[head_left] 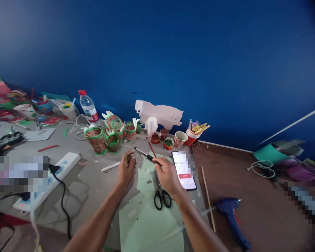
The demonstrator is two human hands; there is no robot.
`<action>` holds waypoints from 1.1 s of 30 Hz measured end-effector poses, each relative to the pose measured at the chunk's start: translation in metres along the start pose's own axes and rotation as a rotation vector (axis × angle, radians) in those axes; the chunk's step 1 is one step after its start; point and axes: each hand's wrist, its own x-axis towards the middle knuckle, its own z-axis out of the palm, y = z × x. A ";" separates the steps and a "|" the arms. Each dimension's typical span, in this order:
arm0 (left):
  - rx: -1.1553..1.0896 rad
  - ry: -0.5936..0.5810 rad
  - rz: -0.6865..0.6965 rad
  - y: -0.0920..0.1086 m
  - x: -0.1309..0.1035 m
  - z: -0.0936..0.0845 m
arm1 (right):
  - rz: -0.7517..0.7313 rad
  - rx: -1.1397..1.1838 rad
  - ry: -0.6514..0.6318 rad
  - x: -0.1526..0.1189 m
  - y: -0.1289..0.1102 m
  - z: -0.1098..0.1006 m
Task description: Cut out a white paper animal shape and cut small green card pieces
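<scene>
My right hand (166, 170) is closed on a slim black pen (144, 152), whose lighter end points away to the left. To its left, my left hand (127, 165) has its fingers curled together; a small dark bit shows by the fingertips, but I cannot make out what it is. Black-handled scissors (162, 201) lie partly beneath my right hand, on pale green paper (151, 227). A white pen (110, 167) rests left of my left hand. Behind the pen's tip, a thin red brush (151, 147) leans on a small pot of red paint (155, 138).
Green-rimmed brown cups (96, 141), a water bottle (89, 107) and a red cup of tools (193, 134) line the wall. A phone (184, 171), a wooden stick (208, 199) and a blue glue gun (232, 220) lie right. A power strip (65, 166) with cords lies left.
</scene>
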 end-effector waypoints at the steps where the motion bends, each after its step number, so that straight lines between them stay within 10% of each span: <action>1: 0.009 0.000 -0.007 0.000 0.000 -0.001 | -0.006 -0.020 -0.013 -0.004 0.001 0.002; 33: 0.323 -0.101 0.165 0.003 0.003 -0.004 | -0.142 -0.421 -0.319 -0.039 0.015 0.030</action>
